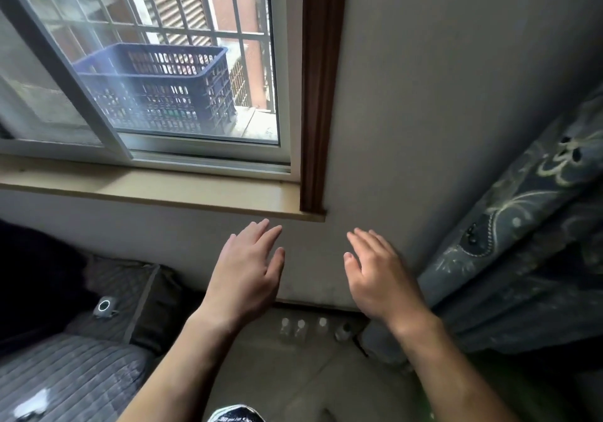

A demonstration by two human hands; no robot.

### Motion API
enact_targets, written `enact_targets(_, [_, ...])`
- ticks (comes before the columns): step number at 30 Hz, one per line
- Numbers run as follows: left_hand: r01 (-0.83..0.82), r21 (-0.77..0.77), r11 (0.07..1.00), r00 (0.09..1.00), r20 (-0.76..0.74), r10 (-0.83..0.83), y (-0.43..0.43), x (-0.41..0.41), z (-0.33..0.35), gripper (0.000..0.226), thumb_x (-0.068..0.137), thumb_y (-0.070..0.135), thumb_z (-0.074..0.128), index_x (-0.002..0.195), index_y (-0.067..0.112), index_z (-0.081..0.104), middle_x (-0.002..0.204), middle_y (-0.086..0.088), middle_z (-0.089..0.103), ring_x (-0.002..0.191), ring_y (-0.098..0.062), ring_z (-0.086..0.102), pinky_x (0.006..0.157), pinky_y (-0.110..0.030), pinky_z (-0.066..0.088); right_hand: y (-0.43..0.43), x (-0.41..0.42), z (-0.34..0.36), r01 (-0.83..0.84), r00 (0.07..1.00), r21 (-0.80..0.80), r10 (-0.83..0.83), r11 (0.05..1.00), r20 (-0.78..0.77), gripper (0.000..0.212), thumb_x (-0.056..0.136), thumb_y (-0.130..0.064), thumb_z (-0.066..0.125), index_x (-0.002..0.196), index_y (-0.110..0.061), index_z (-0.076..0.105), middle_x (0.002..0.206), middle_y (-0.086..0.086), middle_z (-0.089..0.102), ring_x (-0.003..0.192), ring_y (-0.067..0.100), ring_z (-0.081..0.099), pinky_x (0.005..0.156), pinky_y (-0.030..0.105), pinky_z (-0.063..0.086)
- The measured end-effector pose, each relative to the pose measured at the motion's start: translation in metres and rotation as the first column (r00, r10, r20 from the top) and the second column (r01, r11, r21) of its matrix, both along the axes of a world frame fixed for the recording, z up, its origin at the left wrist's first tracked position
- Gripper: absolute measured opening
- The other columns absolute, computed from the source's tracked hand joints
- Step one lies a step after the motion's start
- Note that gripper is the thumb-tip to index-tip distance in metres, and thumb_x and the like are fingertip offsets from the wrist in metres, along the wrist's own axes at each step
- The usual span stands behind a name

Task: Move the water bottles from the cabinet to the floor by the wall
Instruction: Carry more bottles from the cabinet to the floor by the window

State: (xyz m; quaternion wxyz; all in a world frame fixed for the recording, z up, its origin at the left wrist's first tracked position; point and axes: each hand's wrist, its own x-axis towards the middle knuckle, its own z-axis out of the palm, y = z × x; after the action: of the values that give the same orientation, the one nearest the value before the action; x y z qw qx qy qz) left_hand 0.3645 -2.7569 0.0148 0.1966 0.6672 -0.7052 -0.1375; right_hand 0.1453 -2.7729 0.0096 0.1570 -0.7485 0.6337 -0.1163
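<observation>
Writing: the only print in view is on a dark-and-white item (pixel 235 415) at the btm edge, between the forearms. It shows a few pale characters, too blurred to read. Bottle labels are too small to make out.

Counts:
- 4 water bottles (pixel 300 327) in a row on the floor (pixel 293 379), right at the foot of the wall (pixel 440 95), below the windowsill (pixel 146 190). 3 stand upright w/ pale caps: 2 close together, the 3rd a little to the right. The 4th, at the right end, is darker on top and maybe tilted; can't tell for sure.
- 2 hands. L hand (pixel 248 268) and R hand (pixel 381 274) are both held out in the air over the bottles, backs up, fingers straight and slightly spread. They hold nothing, touch nothing, and are apart from each other.
- 1 blue slotted basket (pixel 156 88) outside the window glass, w/ bars behind it.
- 1 brown trim strip (pixel 321 95) along the window's right side.
- 1 blue-grey flower-pattern curtain (pixel 522 242) at right.
- 1 grey quilted cover (pixel 65 379) at left, w/ 1 small device (pixel 104 306) showing a lit ring just beyond it.
</observation>
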Motion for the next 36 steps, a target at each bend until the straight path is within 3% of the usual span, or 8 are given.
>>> enact_targets(8, [0.083, 0.014, 0.996, 0.996, 0.025, -0.084, -0.010, 0.030, 0.005, 0.060, 0.091, 0.045, 0.031, 0.145, 0.023, 0.045, 0.154, 0.001, 0.038, 0.145, -0.014, 0.028, 0.118, -0.038, 0.018, 0.010, 0.027, 0.010, 0.083, 0.996, -0.029, -0.084, 0.996, -0.037, 0.065, 0.090, -0.044, 0.026, 0.146, -0.017, 0.042, 0.154, 0.002, 0.039, 0.144, 0.019, 0.030, 0.120, 0.031, 0.018])
enact_targets(13, [0.163, -0.022, 0.986, 0.986, 0.027, -0.162, -0.008, 0.058, 0.012, 0.059, 0.091, 0.044, 0.031, 0.144, 0.022, 0.046, 0.149, 0.004, 0.043, 0.138, -0.011, 0.032, 0.113, -0.030, 0.020, 0.029, 0.055, 0.018, 0.155, 0.986, -0.045, -0.158, 0.987, -0.061, 0.065, 0.089, -0.044, 0.027, 0.146, -0.017, 0.044, 0.153, 0.001, 0.041, 0.144, 0.019, 0.030, 0.120, 0.033, 0.020])
enact_targets(21, [0.299, 0.014, 0.954, 0.954, 0.012, -0.300, -0.002, 0.086, 0.004, 0.062, 0.090, 0.046, 0.029, 0.145, 0.021, 0.046, 0.152, 0.000, 0.042, 0.143, -0.018, 0.033, 0.115, -0.032, 0.024, 0.073, 0.086, 0.022, 0.290, 0.952, -0.072, -0.296, 0.954, -0.082, 0.065, 0.089, -0.046, 0.029, 0.142, -0.013, 0.049, 0.148, 0.005, 0.047, 0.141, 0.023, 0.037, 0.119, 0.034, 0.023])
enact_targets(27, [0.397, 0.015, 0.918, 0.918, -0.005, -0.397, 0.016, 0.075, 0.005, 0.062, 0.090, 0.045, 0.030, 0.144, 0.019, 0.047, 0.152, -0.003, 0.042, 0.142, -0.021, 0.034, 0.115, -0.036, 0.026, 0.109, 0.085, 0.031, 0.373, 0.919, -0.109, -0.383, 0.921, -0.094, 0.075, 0.086, -0.051, 0.018, 0.140, -0.011, 0.051, 0.146, 0.006, 0.050, 0.138, 0.024, 0.040, 0.119, 0.033, 0.024])
enact_targets(36, [0.524, -0.053, 0.850, 0.852, 0.005, -0.524, 0.057, 0.020, 0.018, 0.056, 0.092, 0.044, 0.034, 0.141, 0.022, 0.051, 0.150, -0.002, 0.046, 0.141, -0.023, 0.036, 0.115, -0.042, 0.031, 0.187, 0.033, 0.041, 0.514, 0.849, -0.150, -0.525, 0.845, -0.051, 0.075, 0.086, -0.050, 0.019, 0.139, -0.009, 0.053, 0.144, 0.008, 0.052, 0.137, 0.026, 0.042, 0.118, 0.035, 0.027])
